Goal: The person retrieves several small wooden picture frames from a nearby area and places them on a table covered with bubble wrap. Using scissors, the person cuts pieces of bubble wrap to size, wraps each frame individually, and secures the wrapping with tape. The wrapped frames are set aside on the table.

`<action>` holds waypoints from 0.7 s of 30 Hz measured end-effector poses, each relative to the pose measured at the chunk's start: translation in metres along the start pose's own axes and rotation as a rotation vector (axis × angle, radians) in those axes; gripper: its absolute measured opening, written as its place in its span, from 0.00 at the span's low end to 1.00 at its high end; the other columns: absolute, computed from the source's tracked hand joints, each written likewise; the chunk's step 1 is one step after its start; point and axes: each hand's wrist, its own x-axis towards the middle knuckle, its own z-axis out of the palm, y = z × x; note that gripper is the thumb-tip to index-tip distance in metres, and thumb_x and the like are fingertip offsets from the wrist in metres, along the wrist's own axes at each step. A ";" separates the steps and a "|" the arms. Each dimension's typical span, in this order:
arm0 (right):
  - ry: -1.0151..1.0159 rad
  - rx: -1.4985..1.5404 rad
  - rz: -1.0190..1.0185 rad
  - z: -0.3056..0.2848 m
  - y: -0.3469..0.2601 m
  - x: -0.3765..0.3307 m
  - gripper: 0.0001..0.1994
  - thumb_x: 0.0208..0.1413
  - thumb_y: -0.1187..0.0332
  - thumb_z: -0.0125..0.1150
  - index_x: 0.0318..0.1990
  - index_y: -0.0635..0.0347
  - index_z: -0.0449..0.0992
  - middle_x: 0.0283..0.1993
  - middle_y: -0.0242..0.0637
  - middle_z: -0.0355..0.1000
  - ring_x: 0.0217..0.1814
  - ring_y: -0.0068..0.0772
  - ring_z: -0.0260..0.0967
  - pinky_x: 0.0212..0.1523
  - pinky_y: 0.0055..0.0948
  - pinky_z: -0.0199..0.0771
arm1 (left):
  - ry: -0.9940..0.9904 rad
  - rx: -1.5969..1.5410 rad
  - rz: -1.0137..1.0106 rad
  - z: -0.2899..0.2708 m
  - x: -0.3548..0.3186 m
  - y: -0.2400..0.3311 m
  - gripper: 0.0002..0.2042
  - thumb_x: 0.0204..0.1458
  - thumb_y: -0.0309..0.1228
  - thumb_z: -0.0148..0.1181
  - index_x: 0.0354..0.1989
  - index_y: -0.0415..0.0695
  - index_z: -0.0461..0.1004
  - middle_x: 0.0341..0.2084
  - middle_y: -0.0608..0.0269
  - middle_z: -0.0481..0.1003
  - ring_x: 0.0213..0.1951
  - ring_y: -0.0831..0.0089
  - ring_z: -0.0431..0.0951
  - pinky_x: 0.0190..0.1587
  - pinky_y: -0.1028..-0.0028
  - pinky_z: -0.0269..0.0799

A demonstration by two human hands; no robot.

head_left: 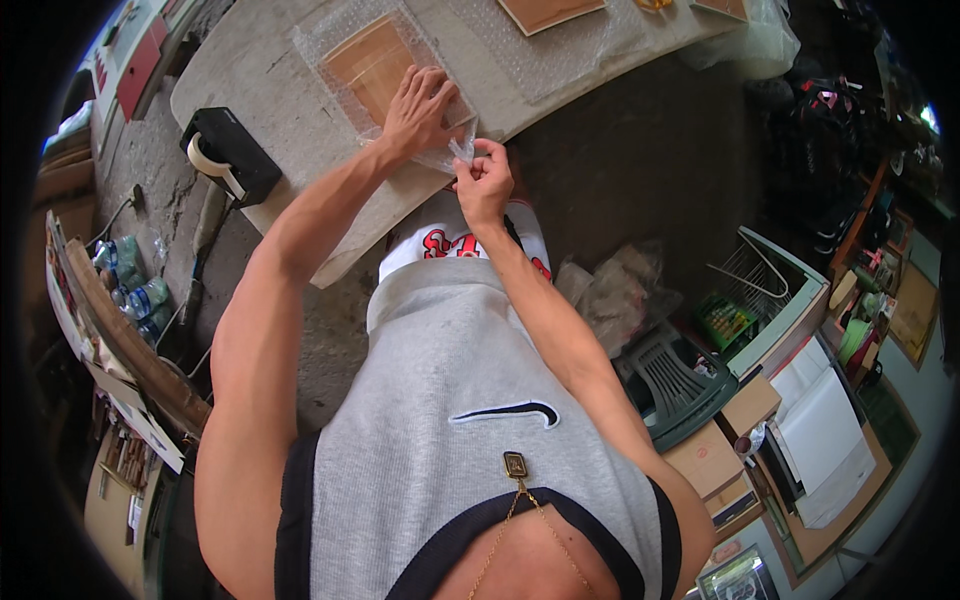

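bubble wrap (350, 35) covers a brown board (372, 62) on the grey table (260, 70), so the board's edges show only dimly through the plastic. left hand (418, 108) lies flat, fingers spread, pressing the wrap's near corner onto the board. right hand (483, 183) is closed in a pinch on a clear flap (461, 150) of the wrap just past the table edge; whether tape is on the flap cannot be made out. black tape dispenser (230, 155) sits at the table's left edge, well apart from both hands. a second board (550, 12) under wrap is cut off by the top rim. dark floor lies open right of the table; boxes (720, 440) and a green crate (680, 380) crowd the lower right.
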 end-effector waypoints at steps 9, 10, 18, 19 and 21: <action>-0.328 -0.233 -0.346 -0.009 -0.031 0.034 0.12 0.42 0.77 0.62 0.38 0.68 0.76 0.30 0.44 0.73 0.27 0.34 0.73 0.30 0.31 0.73 | 0.022 0.122 -0.132 -0.001 -0.006 -0.003 0.29 0.33 0.40 0.66 0.50 0.53 0.66 0.55 0.57 0.59 0.65 0.57 0.51 0.67 0.50 0.38; -0.399 -0.271 -0.378 -0.013 -0.034 0.042 0.12 0.42 0.77 0.62 0.38 0.68 0.76 0.32 0.45 0.73 0.29 0.36 0.73 0.31 0.32 0.73 | 0.024 0.126 -0.152 -0.002 -0.006 -0.003 0.29 0.34 0.39 0.65 0.50 0.53 0.66 0.55 0.57 0.59 0.65 0.57 0.51 0.67 0.50 0.38; -0.732 -0.504 -0.687 -0.014 -0.057 0.108 0.06 0.47 0.76 0.61 0.34 0.63 0.78 0.32 0.46 0.72 0.35 0.50 0.72 0.35 0.39 0.72 | -0.094 0.135 -0.166 -0.015 0.007 -0.011 0.25 0.36 0.33 0.63 0.47 0.50 0.67 0.53 0.59 0.65 0.61 0.58 0.58 0.64 0.56 0.50; -0.767 -0.523 -0.684 -0.014 -0.059 0.117 0.06 0.47 0.76 0.61 0.34 0.62 0.78 0.32 0.46 0.72 0.35 0.50 0.72 0.35 0.39 0.72 | -0.116 0.094 -0.163 -0.018 0.009 -0.014 0.23 0.37 0.33 0.63 0.46 0.50 0.68 0.52 0.60 0.65 0.59 0.58 0.60 0.62 0.58 0.54; -0.838 -0.554 -0.679 -0.011 -0.062 0.136 0.05 0.47 0.76 0.61 0.33 0.62 0.79 0.33 0.46 0.72 0.35 0.50 0.72 0.36 0.39 0.72 | -0.122 0.052 -0.127 -0.023 0.012 -0.019 0.19 0.39 0.33 0.62 0.43 0.49 0.70 0.48 0.61 0.67 0.56 0.60 0.64 0.58 0.61 0.59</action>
